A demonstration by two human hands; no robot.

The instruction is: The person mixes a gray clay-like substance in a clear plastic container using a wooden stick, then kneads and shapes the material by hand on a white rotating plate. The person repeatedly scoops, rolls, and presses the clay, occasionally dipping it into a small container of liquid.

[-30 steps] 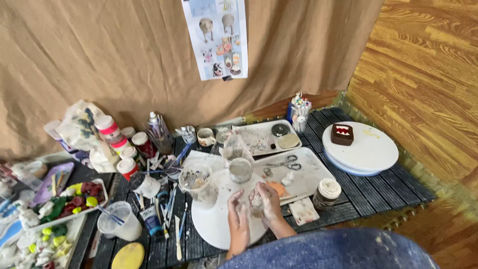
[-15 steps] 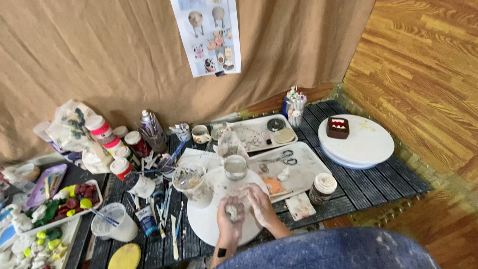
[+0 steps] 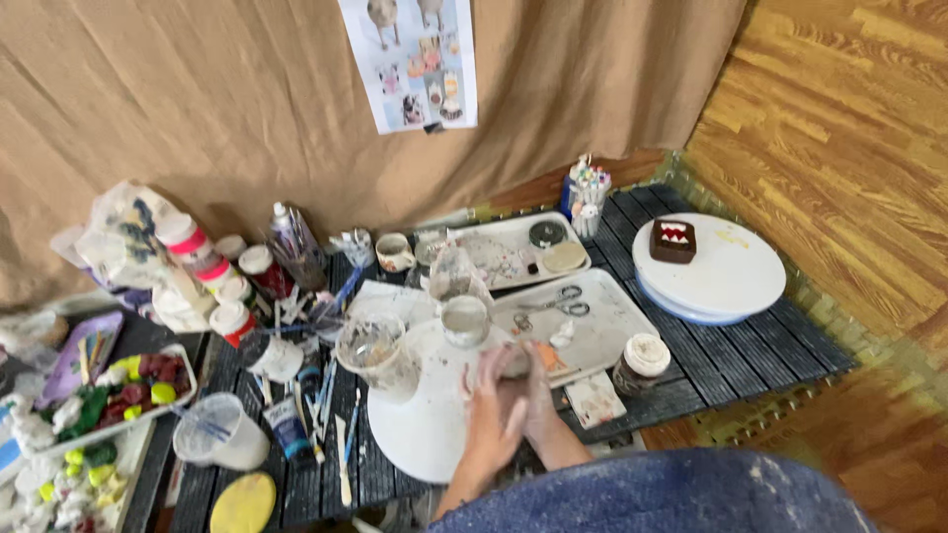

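Observation:
My left hand (image 3: 491, 410) and my right hand (image 3: 533, 395) are pressed together over a round white board (image 3: 420, 424) near the table's front edge. Between the palms sits a grey lump of clay (image 3: 512, 363), only its top showing. Both hands are smeared with pale clay. Just behind them stand a clay-smeared plastic cup (image 3: 377, 351) and a small jar of cloudy water (image 3: 464, 320). To the right lies a white tray (image 3: 612, 331) with scissors (image 3: 553, 301) on it.
A white turntable (image 3: 721, 276) with a small brown box (image 3: 673, 240) stands at the right. A lidded jar (image 3: 640, 361), a second tray (image 3: 504, 252), a marker cup (image 3: 588, 192), paint bottles (image 3: 237, 286), brushes (image 3: 326, 395) and a tray of coloured pieces (image 3: 109, 390) crowd the left. Blue-clad knee (image 3: 671, 494) below.
My hands have closed together around the clay lump and shifted a little to the right on the board. The view has tilted slightly lower.

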